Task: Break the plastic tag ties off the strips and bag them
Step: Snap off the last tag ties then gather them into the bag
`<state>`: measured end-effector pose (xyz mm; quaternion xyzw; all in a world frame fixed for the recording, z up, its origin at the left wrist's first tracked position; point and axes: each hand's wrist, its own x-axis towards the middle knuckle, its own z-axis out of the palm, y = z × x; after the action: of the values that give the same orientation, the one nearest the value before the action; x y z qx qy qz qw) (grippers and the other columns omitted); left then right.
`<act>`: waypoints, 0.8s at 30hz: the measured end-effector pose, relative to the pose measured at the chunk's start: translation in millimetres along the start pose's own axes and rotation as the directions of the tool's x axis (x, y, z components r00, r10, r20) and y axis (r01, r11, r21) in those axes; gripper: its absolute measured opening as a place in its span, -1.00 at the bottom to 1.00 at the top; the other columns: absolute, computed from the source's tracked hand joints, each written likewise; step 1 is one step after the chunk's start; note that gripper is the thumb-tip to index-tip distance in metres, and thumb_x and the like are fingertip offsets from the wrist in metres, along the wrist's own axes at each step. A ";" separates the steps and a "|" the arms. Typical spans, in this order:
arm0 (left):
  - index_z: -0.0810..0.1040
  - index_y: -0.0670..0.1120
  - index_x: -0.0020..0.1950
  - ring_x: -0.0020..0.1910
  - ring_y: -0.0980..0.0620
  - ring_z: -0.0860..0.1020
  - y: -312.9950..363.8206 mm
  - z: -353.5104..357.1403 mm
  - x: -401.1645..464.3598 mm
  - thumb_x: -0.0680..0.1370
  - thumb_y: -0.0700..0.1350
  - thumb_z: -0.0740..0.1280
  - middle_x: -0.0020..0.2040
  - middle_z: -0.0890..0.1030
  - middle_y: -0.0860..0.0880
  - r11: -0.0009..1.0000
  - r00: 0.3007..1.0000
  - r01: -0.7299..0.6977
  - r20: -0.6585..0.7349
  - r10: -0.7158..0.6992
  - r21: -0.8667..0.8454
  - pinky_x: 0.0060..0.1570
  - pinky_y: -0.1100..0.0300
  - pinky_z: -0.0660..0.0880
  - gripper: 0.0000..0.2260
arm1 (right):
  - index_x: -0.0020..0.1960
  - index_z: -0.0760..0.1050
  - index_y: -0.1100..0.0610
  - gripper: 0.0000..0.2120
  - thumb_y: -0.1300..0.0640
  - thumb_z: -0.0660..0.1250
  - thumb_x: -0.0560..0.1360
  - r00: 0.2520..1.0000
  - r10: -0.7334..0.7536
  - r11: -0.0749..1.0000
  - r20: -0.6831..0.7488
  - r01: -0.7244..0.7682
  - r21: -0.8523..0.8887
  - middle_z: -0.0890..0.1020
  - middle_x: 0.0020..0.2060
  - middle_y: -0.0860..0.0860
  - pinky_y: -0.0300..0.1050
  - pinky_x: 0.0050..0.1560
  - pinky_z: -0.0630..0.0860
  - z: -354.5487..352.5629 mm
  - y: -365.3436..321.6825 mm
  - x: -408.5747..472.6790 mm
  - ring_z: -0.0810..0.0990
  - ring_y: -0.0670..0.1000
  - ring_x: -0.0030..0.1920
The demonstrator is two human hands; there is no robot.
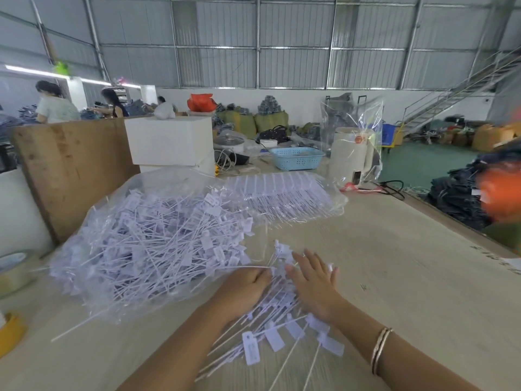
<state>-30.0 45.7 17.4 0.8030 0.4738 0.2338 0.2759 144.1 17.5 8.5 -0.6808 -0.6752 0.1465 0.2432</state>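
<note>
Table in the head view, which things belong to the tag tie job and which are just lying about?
Job:
- loose tag ties under both hands
- left hand, right hand
- open bag of broken-off ties
- bagged unbroken strips

Lying about:
- blue basket
- white kettle
- tape rolls
- white boxes

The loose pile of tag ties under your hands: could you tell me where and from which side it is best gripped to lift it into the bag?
Probably grip the loose pile of tag ties around its middle, where the thin stems cross, closing in from both sides with the left hand and right hand. The flat tags fan toward you; the stems bunch.
</note>
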 end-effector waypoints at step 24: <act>0.46 -0.25 -0.16 -0.39 -0.04 0.60 17.6 -53.8 51.1 0.62 -0.22 0.02 -0.30 0.59 -0.16 -0.376 0.851 0.066 0.249 -0.463 -0.924 -0.38 0.22 0.54 -0.72 | 0.38 0.36 0.05 -0.63 0.02 0.02 0.62 0.885 -0.318 0.903 0.340 0.392 -0.177 0.37 0.39 0.02 -0.09 0.35 0.21 -6.2 -20.7 58.6 0.33 0.04 0.37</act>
<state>-30.5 96.1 74.6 0.0740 0.3022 0.5364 0.7845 132.4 74.1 32.2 -0.5382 -0.8310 0.1189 0.0754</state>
